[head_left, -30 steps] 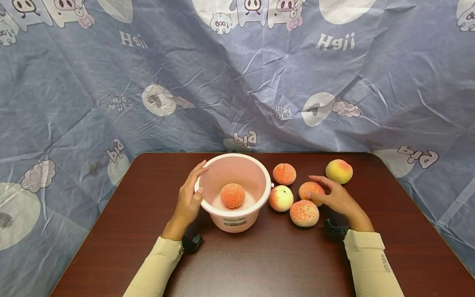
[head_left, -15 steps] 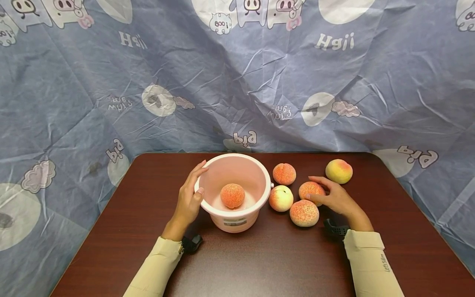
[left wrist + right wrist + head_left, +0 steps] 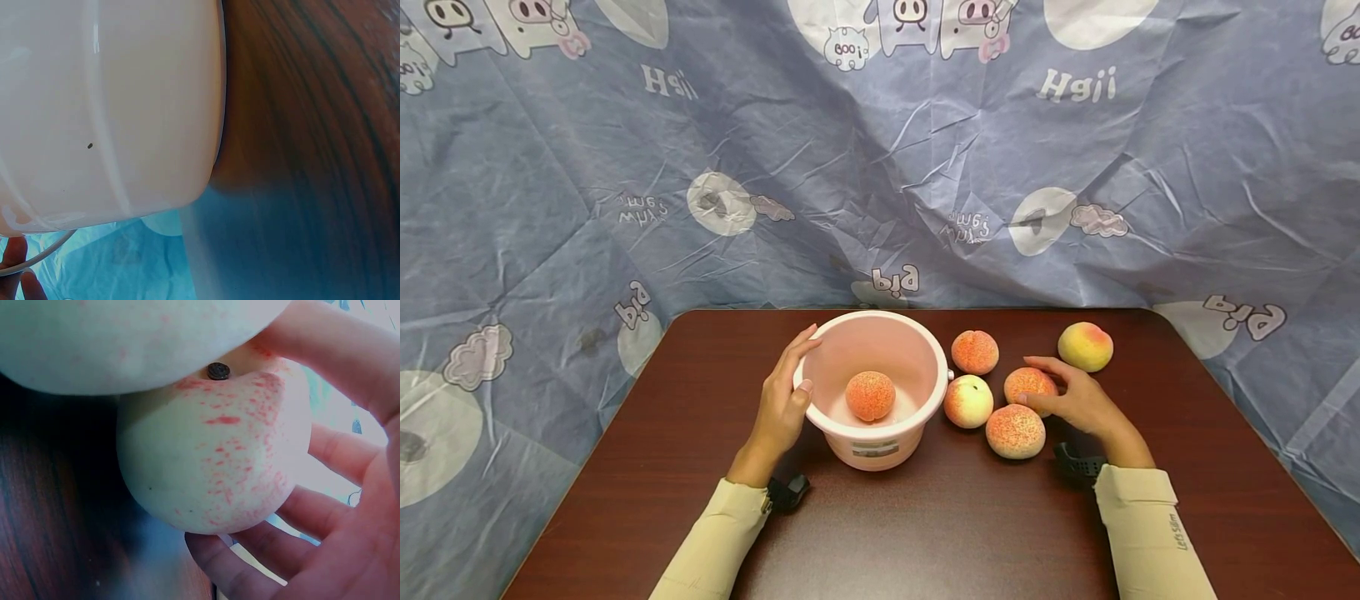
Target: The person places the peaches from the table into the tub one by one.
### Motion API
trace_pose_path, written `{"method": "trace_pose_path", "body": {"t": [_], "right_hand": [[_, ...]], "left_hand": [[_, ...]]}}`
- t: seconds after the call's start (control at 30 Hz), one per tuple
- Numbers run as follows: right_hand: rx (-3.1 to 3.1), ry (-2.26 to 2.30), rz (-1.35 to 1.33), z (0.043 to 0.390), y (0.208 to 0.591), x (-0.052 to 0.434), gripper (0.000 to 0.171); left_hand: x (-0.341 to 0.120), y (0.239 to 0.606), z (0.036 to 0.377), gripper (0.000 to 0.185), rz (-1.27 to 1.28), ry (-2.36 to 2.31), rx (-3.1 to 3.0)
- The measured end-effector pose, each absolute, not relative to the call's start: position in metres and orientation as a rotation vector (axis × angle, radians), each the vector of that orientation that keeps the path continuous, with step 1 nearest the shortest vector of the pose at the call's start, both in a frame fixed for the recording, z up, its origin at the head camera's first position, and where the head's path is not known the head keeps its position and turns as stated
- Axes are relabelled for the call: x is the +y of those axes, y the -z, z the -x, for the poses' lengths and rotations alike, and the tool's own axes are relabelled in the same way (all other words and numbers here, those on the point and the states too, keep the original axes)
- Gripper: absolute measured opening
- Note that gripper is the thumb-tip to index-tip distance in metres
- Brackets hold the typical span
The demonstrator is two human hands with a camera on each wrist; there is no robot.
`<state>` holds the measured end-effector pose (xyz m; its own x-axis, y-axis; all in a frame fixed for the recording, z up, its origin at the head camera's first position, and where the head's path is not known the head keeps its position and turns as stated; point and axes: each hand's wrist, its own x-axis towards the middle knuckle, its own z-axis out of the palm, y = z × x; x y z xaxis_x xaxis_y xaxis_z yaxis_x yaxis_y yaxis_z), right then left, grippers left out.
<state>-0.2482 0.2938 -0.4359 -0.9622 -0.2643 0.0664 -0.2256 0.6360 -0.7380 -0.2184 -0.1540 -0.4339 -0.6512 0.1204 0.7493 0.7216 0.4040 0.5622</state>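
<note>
My left hand (image 3: 781, 408) holds the left side of a pale pink bucket (image 3: 874, 450), thumb and fingertips at its rim. One orange-red peach (image 3: 870, 396) lies on the bucket's floor. In the left wrist view the bucket wall (image 3: 150, 112) fills much of the picture, and fingertips (image 3: 15, 250) show by the thin white handle (image 3: 47, 253). On the right, my right hand (image 3: 1078, 400) grips a speckled peach (image 3: 1028, 387), thumb on the near side and fingers round the far side. The right wrist view shows this peach (image 3: 206, 456) in the curled fingers, partly covered by another peach (image 3: 125, 337).
Close to the gripped peach lies a speckled peach (image 3: 1015, 432). A pale yellow peach (image 3: 968, 402) sits beside the bucket, with an orange one (image 3: 974, 352) behind it. A yellow-green peach (image 3: 1085, 347) lies farther back on the brown table (image 3: 925, 533). A blue printed cloth (image 3: 820, 167) hangs behind.
Both hands, the bucket and the peaches stay almost exactly in place. Only the right thumb has shifted slightly against the gripped peach.
</note>
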Motion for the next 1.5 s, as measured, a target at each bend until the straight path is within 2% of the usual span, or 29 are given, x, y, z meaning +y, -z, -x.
{"method": "trace_pose_path", "body": {"t": [0.87,1.2,1.5], "right_hand": [[2.815,1.246,0.392,0.2488,0.4364,0.2944,0.062],[2.822,1.231,0.392,0.2476,0.4356,0.2944,0.061],[2.834,1.248,0.397,0.246,0.434,0.2935,0.06]], "left_hand": [[-0.154,0.4331,0.2189,0.07,0.709,1.235,-2.039],[-0.1542,0.434,0.2179,0.058,0.713,1.25,-2.044],[-0.1537,0.4342,0.2186,0.058,0.711,1.248,-2.038]]}}
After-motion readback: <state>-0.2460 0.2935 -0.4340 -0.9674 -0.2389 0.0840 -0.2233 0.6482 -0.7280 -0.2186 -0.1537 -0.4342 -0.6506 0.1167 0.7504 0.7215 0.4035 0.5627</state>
